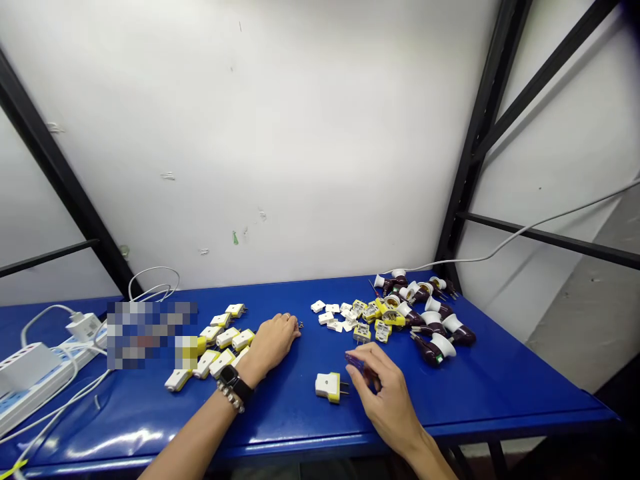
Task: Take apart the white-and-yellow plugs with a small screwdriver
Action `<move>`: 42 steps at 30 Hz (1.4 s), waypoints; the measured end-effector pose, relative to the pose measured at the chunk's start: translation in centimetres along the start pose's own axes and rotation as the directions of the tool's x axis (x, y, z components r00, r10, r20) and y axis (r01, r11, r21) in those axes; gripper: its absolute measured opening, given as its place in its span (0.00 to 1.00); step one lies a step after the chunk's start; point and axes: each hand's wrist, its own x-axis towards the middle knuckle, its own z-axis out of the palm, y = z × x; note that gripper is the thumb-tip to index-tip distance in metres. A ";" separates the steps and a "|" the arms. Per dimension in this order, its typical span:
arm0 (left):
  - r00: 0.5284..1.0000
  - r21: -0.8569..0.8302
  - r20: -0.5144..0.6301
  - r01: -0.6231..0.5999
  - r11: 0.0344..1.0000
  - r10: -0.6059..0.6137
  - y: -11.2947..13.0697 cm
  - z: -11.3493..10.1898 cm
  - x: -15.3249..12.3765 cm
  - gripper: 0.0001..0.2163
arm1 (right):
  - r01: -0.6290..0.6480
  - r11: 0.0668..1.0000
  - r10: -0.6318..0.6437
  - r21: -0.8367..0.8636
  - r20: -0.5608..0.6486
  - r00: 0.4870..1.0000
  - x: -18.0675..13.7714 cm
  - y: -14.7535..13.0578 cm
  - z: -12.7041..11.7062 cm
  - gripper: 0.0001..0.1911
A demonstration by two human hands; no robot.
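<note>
My left hand (274,341) rests palm down on the blue table, its fingers bent and pressed together. Just past its fingertips lies a small cluster of tiny metal pieces (301,325), like screws; what the fingers pinch, if anything, is hidden. In my right hand (384,393), thumb and fingers close around a see-through purple handle (355,361), like a screwdriver's, whose shaft I cannot see. A white-and-yellow plug (328,386) lies on the table between the hands, its prongs pointing right toward my right hand.
Several assembled plugs (227,337) lie left of my left hand. White covers (334,318) and open yellow plug halves (383,331) form a pile at centre right. Brown-and-white lamp holders (434,327) sit behind and right. A power strip (30,393) with cables lies far left.
</note>
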 end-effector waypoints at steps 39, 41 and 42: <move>0.908 -0.564 -0.413 -0.318 0.762 0.072 6.4 1.0 -6.8 0.10 | -0.008 0.856 0.104 0.518 -0.156 0.982 1.9 -4.1 1.0 0.13; 0.918 -0.522 -0.384 -0.303 0.797 0.098 6.6 1.4 -6.8 0.12 | -0.026 0.893 0.063 0.450 -0.068 0.996 2.1 -3.9 1.2 0.12; 0.925 -0.502 -0.366 -0.286 0.816 0.099 6.7 1.5 -6.7 0.13 | -0.027 0.910 0.042 0.414 -0.027 0.999 2.2 -3.7 1.2 0.12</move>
